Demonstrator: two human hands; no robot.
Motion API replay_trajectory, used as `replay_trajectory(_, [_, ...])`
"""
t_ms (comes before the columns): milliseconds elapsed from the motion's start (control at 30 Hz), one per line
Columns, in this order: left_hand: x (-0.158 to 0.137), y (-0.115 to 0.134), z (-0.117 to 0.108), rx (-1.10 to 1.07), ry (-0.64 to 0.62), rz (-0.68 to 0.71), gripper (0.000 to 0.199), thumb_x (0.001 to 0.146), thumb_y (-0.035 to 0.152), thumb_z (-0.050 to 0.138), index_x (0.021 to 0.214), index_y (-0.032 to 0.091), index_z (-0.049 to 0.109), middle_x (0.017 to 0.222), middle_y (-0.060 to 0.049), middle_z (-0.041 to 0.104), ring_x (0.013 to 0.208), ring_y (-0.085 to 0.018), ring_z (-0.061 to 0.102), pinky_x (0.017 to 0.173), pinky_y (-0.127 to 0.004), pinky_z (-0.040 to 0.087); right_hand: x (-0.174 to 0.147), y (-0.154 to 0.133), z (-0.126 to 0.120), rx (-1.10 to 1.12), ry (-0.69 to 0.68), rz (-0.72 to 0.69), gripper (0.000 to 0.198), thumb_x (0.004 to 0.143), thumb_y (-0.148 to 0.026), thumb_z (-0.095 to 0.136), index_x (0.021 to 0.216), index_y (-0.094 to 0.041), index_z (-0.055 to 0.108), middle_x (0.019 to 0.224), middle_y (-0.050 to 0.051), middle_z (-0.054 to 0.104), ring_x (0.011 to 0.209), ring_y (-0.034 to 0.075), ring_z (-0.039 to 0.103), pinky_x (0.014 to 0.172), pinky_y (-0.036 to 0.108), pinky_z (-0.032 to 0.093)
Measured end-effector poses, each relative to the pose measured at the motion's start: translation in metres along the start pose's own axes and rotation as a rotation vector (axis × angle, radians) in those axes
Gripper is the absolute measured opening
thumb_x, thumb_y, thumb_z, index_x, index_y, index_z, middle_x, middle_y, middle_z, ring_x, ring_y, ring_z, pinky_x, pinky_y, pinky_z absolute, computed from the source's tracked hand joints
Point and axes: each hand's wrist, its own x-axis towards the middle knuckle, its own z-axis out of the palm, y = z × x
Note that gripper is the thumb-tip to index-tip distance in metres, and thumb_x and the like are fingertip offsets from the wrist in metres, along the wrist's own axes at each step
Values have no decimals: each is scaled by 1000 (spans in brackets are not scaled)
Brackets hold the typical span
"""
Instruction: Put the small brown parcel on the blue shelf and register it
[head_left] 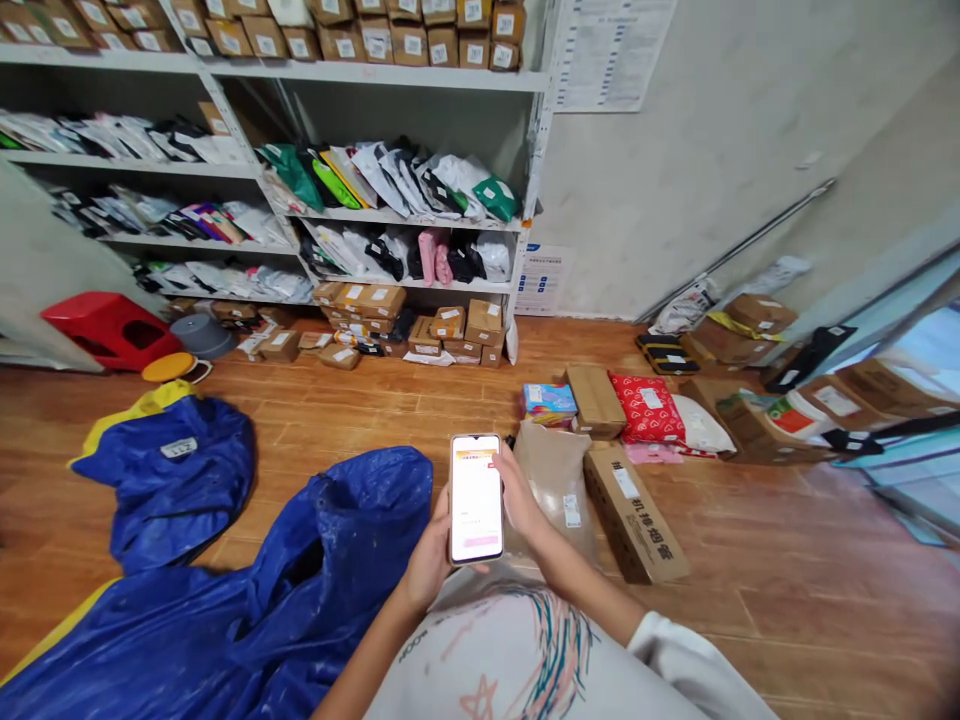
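A smartphone (477, 505) with a lit, mostly white screen is held upright in front of my body. My left hand (430, 552) is closed around its lower left side, the fingers partly hidden behind it. At the upper right edge is my right hand (519, 492), its thumb on the screen by a small red mark and its other fingers mostly hidden behind the phone. Just beyond my right hand lies a beige plastic-wrapped parcel (551, 465) with a white label. Left of the phone spreads a large blue sack (360, 520).
Metal shelves (375, 72) along the wall carry boxes and bagged parcels. Another blue sack (184, 480), a red stool (112, 330) and a grey basin (202, 337) are at left. To the right lie a long carton (634, 515), a red heart-patterned parcel (646, 408) and several boxes.
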Motion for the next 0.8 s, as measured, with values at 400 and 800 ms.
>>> replay_trajectory(400, [20,4,23,-171,104,146,65,86,36,52,147,27,31,142,-5,50,131,-32,44,98,-47,49,13,-1,-22,-86,-198,62,36,73,-23,64,110,-23,60,96,0,69,85,22,62,73,30,48])
replay_trajectory(800, [-51,-101,101,-276,579,703,65,83,37,55,145,26,38,148,-5,43,135,-34,39,103,-44,44,-34,6,-40,-59,-896,284,40,84,-40,57,119,-23,51,112,6,66,100,26,63,87,38,50])
